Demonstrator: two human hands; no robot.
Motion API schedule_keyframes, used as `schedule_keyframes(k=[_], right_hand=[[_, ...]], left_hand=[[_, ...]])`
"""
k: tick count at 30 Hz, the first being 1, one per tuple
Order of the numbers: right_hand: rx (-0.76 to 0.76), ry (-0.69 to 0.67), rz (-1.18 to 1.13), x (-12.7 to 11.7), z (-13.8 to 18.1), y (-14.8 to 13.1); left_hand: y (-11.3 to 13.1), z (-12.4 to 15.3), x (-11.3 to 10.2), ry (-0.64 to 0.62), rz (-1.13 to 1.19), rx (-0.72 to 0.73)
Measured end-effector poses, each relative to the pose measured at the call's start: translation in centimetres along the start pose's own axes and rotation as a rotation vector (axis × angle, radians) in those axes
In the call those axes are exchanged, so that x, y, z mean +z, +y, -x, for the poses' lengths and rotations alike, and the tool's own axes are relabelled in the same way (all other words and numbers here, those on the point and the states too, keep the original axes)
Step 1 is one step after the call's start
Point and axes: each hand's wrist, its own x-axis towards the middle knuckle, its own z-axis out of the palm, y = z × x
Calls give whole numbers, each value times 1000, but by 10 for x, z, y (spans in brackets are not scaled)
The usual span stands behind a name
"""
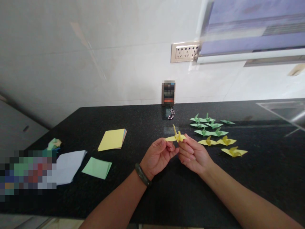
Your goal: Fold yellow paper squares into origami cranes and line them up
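Note:
A small yellow paper crane (175, 137) is held up over the black counter (147, 187) between both my hands. My left hand (158, 156), with a dark band on its wrist, pinches the crane's left wing. My right hand (193, 154) pinches the right wing with its fingers curled. To the right of my hands several finished cranes lie on the counter: green ones (208, 124) farther back and yellow ones (222, 145) nearer.
A stack of square sheets with yellow on top (111, 139) lies to the left. Nearer lie a green sheet (97, 168) and a pale blue sheet (68, 166). A small dark object (168, 93) stands against the wall. A sink (283, 110) is at the right.

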Motion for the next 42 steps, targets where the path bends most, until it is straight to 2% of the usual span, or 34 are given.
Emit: schedule_keyframes(k=[9, 13, 17, 21, 25, 29, 33, 38, 42], right_hand=[[-42, 7, 26, 0, 0, -7], [-104, 60, 232, 1, -2, -5], [-115, 78, 353, -1, -3, -2], [-90, 99, 350, -4, -5, -9], [-137, 152, 341, -6, -10, -16], [-86, 170, 379, -2, -10, -22], [-44, 172, 433, -1, 9, -34], [-8, 304, 524, -20, 57, -55], [14, 447, 607, -46, 92, -66]], left_hand=[[6, -3, 1, 35, 25, 56], [3, -4, 0, 16, -148, 119], [0, -6, -2, 80, -317, 210], [3, -9, -3, 121, -299, 178], [5, -10, -2, 112, -318, 156], [7, -10, 1, 120, -255, 168], [3, -9, 9, 168, -222, 61], [-23, -6, 27, 138, -435, -151], [-51, -11, 43, 275, -655, -268]])
